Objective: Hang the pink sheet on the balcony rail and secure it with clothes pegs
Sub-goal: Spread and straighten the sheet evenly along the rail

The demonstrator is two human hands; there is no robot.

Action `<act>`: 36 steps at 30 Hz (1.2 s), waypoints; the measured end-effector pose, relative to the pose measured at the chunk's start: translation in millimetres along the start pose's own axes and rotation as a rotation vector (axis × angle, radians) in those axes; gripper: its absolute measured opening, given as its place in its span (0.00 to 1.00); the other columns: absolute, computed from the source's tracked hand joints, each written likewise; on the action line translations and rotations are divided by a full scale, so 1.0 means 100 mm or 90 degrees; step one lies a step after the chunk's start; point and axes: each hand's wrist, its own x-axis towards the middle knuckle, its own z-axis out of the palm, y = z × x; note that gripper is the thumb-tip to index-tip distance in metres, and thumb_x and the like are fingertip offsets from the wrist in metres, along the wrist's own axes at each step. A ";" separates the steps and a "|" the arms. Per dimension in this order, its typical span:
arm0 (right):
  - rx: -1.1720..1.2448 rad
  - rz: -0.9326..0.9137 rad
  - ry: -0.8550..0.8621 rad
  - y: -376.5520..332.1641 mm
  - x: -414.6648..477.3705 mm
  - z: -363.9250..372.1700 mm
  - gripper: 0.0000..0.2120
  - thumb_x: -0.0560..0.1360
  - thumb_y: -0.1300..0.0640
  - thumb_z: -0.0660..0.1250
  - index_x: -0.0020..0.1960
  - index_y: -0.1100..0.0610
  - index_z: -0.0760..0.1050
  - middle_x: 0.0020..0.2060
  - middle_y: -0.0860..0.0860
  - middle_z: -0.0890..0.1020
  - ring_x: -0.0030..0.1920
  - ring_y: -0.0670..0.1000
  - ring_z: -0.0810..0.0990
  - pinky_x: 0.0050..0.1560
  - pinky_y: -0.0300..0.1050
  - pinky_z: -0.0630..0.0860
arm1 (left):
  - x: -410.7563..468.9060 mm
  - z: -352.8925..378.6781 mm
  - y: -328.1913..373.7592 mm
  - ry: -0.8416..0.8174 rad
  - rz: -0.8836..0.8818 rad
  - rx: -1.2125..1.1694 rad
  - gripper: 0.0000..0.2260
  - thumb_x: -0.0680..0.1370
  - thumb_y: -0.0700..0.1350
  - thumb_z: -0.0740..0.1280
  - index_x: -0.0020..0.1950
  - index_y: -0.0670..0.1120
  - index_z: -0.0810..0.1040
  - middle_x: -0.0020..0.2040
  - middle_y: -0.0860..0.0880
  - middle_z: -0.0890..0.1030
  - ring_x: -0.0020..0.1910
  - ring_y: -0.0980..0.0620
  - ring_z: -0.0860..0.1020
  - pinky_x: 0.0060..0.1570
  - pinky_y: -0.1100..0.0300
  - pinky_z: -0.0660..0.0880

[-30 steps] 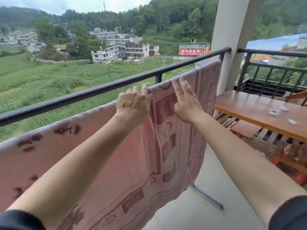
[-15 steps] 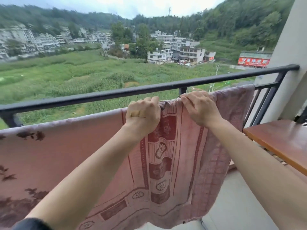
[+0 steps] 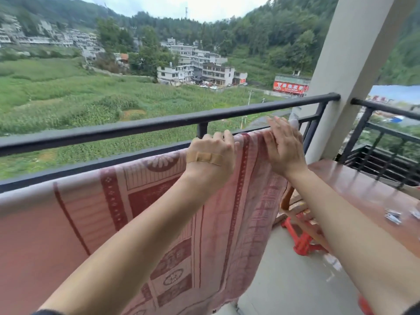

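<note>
The left hand (image 3: 211,155), a plaster (image 3: 204,157) across its back, still has its fingers curled over the top edge of the pink sheet (image 3: 159,212) and grips the cloth there, as it did half a second ago. The right hand (image 3: 284,146) has changed: earlier its fingers were curled on the same edge, close beside the left hand; now they are straight and point upward, and the hand has slid right toward the sheet's end, so the two hands are apart. It is blurred, lies against the cloth near the top edge, and holds nothing that can be made out. The sheet hangs over the lower bar (image 3: 91,165) of the balcony railing, beneath the top rail (image 3: 136,128), and drapes down toward the floor, its dark red patterned border facing the person. No peg shows on it. The view has swung right since the earlier frame, so the pillar (image 3: 354,64) and more of the wooden table (image 3: 363,192) now show, with small shiny things (image 3: 392,216) lying on the tabletop, too small to identify, and a red stool (image 3: 303,243) beneath it.
</note>
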 end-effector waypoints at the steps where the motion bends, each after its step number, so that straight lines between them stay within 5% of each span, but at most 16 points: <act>1: -0.009 -0.010 0.010 0.09 0.02 0.01 0.30 0.82 0.40 0.44 0.76 0.54 0.66 0.74 0.57 0.68 0.76 0.56 0.62 0.76 0.52 0.52 | 0.09 0.05 0.07 0.003 0.010 -0.005 0.17 0.84 0.51 0.48 0.61 0.44 0.72 0.51 0.46 0.80 0.46 0.44 0.79 0.38 0.53 0.67; 4: 0.028 0.053 0.079 0.20 0.11 0.11 0.27 0.83 0.42 0.46 0.76 0.54 0.65 0.74 0.57 0.66 0.76 0.56 0.61 0.74 0.51 0.51 | 0.34 0.17 0.30 -0.005 0.038 -0.015 0.12 0.83 0.47 0.52 0.55 0.45 0.73 0.48 0.47 0.79 0.43 0.46 0.78 0.34 0.54 0.63; 7: 0.228 0.295 0.083 0.42 0.25 0.15 0.28 0.83 0.40 0.47 0.73 0.56 0.67 0.71 0.56 0.71 0.71 0.55 0.68 0.68 0.45 0.60 | 0.51 0.24 0.45 -0.015 0.041 -0.032 0.12 0.83 0.47 0.54 0.52 0.46 0.75 0.46 0.48 0.80 0.38 0.46 0.78 0.32 0.56 0.63; 10: 0.402 0.477 -0.014 0.73 0.37 0.11 0.33 0.78 0.33 0.55 0.49 0.62 0.79 0.48 0.54 0.81 0.48 0.53 0.77 0.49 0.47 0.69 | 0.56 0.29 0.48 0.013 0.019 -0.034 0.13 0.83 0.50 0.53 0.46 0.48 0.73 0.42 0.48 0.80 0.34 0.46 0.77 0.31 0.57 0.64; 12: 0.503 0.473 -0.019 0.89 0.38 0.11 0.27 0.73 0.32 0.64 0.34 0.56 0.75 0.34 0.48 0.75 0.36 0.47 0.73 0.38 0.41 0.68 | 0.56 0.31 0.50 0.038 0.002 -0.034 0.14 0.83 0.52 0.51 0.43 0.49 0.69 0.39 0.48 0.80 0.30 0.47 0.73 0.30 0.57 0.65; 14: 0.580 0.426 -0.007 1.01 0.44 0.10 0.21 0.72 0.38 0.71 0.29 0.52 0.75 0.26 0.43 0.75 0.29 0.43 0.73 0.30 0.34 0.68 | 0.64 0.31 0.56 0.037 -0.025 -0.037 0.15 0.82 0.54 0.51 0.41 0.48 0.67 0.39 0.47 0.80 0.30 0.47 0.71 0.30 0.57 0.66; 18: 0.703 0.356 -0.099 1.18 0.63 0.01 0.13 0.73 0.45 0.72 0.36 0.53 0.79 0.30 0.50 0.80 0.33 0.50 0.79 0.39 0.44 0.76 | 0.87 0.36 0.82 -0.007 -0.029 -0.030 0.19 0.83 0.58 0.48 0.44 0.48 0.71 0.40 0.48 0.79 0.33 0.47 0.75 0.34 0.55 0.72; 22: 0.807 0.370 -0.082 1.32 0.68 0.07 0.14 0.79 0.47 0.66 0.37 0.52 0.77 0.29 0.51 0.80 0.30 0.51 0.80 0.34 0.43 0.77 | 0.97 0.46 1.05 0.022 -0.087 0.020 0.19 0.83 0.56 0.49 0.42 0.47 0.72 0.35 0.51 0.78 0.30 0.48 0.75 0.31 0.55 0.76; 25: 0.694 0.360 -0.270 1.45 0.51 0.22 0.26 0.78 0.33 0.59 0.46 0.55 0.81 0.36 0.47 0.85 0.39 0.49 0.84 0.39 0.41 0.78 | 0.93 0.53 1.10 0.087 -0.068 0.108 0.20 0.84 0.55 0.51 0.44 0.45 0.77 0.36 0.48 0.80 0.30 0.45 0.78 0.27 0.60 0.67; 27: 0.700 0.290 -0.404 1.55 0.36 0.31 0.39 0.72 0.24 0.54 0.58 0.55 0.81 0.47 0.52 0.86 0.50 0.53 0.85 0.53 0.47 0.79 | 0.90 0.56 1.09 0.115 -0.044 0.154 0.21 0.84 0.54 0.53 0.45 0.44 0.79 0.35 0.47 0.81 0.29 0.45 0.78 0.27 0.60 0.63; 29: 0.732 0.197 -0.438 1.63 0.22 0.41 0.39 0.71 0.24 0.56 0.62 0.55 0.79 0.54 0.58 0.84 0.56 0.57 0.83 0.60 0.52 0.78 | 0.90 0.58 1.07 0.136 -0.032 0.188 0.20 0.84 0.54 0.54 0.43 0.44 0.78 0.34 0.47 0.80 0.28 0.44 0.77 0.27 0.60 0.62; 33: 0.788 0.185 -0.451 1.81 -0.07 0.60 0.25 0.69 0.37 0.72 0.56 0.56 0.82 0.50 0.51 0.87 0.51 0.48 0.85 0.52 0.45 0.79 | 0.94 0.59 1.13 0.145 -0.058 0.235 0.21 0.84 0.55 0.55 0.41 0.44 0.77 0.30 0.47 0.78 0.25 0.45 0.76 0.26 0.60 0.61; 36: 0.786 0.218 -0.474 1.98 -0.23 0.72 0.27 0.68 0.41 0.75 0.53 0.64 0.81 0.45 0.55 0.87 0.44 0.49 0.85 0.45 0.44 0.79 | 0.95 0.61 1.16 0.150 -0.069 0.242 0.22 0.84 0.57 0.56 0.40 0.45 0.76 0.28 0.48 0.77 0.24 0.45 0.75 0.25 0.61 0.60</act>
